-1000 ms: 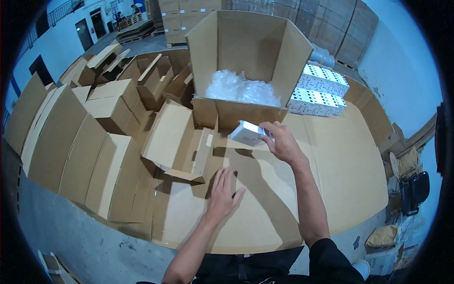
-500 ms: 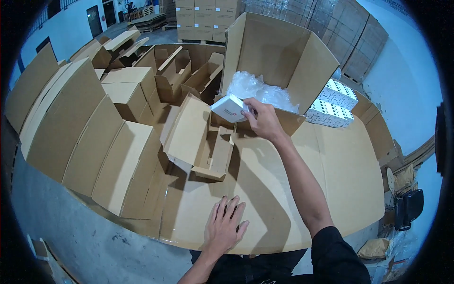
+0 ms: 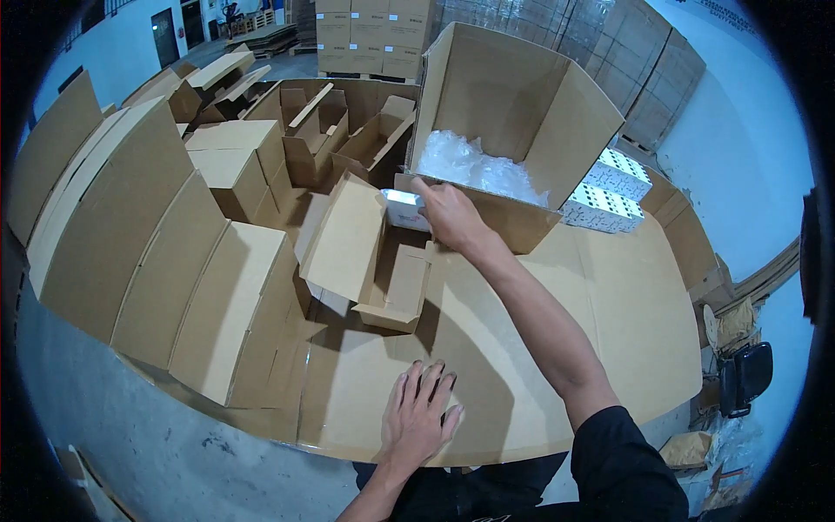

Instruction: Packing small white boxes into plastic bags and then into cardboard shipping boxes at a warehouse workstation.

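One white box (image 3: 405, 210) lowered, two hands (image 3: 450, 217)

Pale wall (image 3: 731, 139), scuffed grey floor (image 3: 183, 461)

Packing Area in a Warehouse

Cardboard everywhere marks this as a warehouse, at a spot set up for packing. Closed cartons (image 3: 372, 39) stand in a neat block at the back, and taller stacks (image 3: 604, 56) rise beside them. A large open box (image 3: 500, 96) holds clear plastic wrap (image 3: 478, 165), and opened cartons (image 3: 344, 239) crowd the left of a broad cardboard-covered work surface (image 3: 609, 331). The floor (image 3: 200, 452) is bare grey. Far off, a dark low pile (image 3: 265, 43) looks like flattened board, though it is too small to be sure.
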Demonstrator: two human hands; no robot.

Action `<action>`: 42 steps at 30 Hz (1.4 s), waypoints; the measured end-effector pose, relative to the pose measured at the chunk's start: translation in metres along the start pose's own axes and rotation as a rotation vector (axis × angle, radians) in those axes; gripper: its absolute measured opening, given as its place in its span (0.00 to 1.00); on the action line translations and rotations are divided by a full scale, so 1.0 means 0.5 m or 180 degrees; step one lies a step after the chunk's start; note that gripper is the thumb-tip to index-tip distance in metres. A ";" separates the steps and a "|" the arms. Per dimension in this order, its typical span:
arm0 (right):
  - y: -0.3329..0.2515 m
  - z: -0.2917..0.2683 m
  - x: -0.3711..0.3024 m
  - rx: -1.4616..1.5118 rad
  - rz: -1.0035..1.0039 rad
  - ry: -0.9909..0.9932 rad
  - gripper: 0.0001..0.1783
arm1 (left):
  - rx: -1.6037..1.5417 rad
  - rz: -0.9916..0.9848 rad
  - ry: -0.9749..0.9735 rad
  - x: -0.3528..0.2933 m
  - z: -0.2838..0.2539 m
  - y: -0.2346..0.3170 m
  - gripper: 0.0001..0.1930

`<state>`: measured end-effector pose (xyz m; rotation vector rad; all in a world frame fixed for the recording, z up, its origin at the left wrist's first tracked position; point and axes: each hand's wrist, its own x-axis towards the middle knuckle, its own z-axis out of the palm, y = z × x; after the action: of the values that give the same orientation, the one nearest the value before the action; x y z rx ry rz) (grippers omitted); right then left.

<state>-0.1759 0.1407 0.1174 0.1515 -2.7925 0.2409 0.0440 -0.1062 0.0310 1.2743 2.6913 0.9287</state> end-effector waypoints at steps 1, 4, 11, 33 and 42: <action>0.000 0.013 -0.006 -0.0004 0.0002 0.0003 0.06 | -0.0046 -0.0018 -0.0007 0.000 0.000 0.000 0.28; 0.003 0.048 -0.022 -0.0260 -0.0026 0.0364 0.06 | -0.0055 -0.0020 -0.0023 0.000 0.006 -0.003 0.28; 0.001 0.059 -0.032 -0.0734 -0.0106 0.0693 0.07 | -0.0060 -0.0030 -0.0042 0.000 -0.001 -0.003 0.28; 0.299 -0.116 -0.468 0.1546 0.1622 0.0671 0.13 | 0.0195 0.0278 -0.0253 0.212 0.099 0.026 0.33; 0.597 -0.128 -0.567 0.0691 0.2239 0.0931 0.24 | -0.0127 0.0523 0.0035 0.462 0.172 -0.012 0.22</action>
<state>0.0709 0.4665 0.0373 -0.7629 -2.4138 0.6678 -0.0915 0.0985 0.0090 1.5047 2.5934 1.0021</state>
